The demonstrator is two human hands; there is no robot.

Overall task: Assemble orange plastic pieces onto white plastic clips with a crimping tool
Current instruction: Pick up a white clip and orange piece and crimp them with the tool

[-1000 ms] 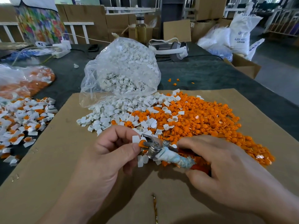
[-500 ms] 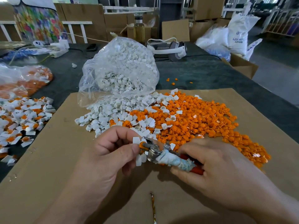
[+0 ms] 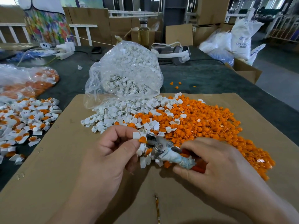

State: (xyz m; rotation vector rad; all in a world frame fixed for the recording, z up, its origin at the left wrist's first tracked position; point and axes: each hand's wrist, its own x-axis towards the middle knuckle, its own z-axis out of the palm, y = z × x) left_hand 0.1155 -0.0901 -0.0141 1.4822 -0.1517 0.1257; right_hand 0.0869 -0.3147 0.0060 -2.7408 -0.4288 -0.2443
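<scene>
We look down at two bare hands working over a brown cardboard sheet point(image 3: 48, 183) laid on a dark counter point(image 3: 202, 78). The left hand point(image 3: 111, 159) has its grip pinched, thumb and forefinger, on a small white clip point(image 3: 136, 135) with an orange piece point(image 3: 142, 139) seated at its lower edge. The clip is held just above the sheet, at the nose of a crimping tool point(image 3: 159, 146). The right hand point(image 3: 218, 168) has its grip curled round the tool's handles. One handle is wrapped in pale blue-white tape point(image 3: 178, 160); of the other we see only a red sliver point(image 3: 198, 169) between the fingers. The metal jaws touch the orange piece, but we cannot tell whether they are closed on it, as the tool's head is blurred. Behind the hands a heap of loose orange pieces point(image 3: 210, 125) spreads to the right, and loose white clips point(image 3: 113, 113) spill from a clear plastic bag point(image 3: 129, 73) that hides its own opening. At the left, partly cut off by the frame, lies a pile of white clips with orange fitted point(image 3: 24, 120). Behind that pile is a second clear bag point(image 3: 32, 81) whose orange and white contents are too hazy to tell apart. Farther back sit a white headset point(image 3: 176, 54) and a bottle of yellowish liquid point(image 3: 143, 32). Both forearms run out of the bottom of the frame.
</scene>
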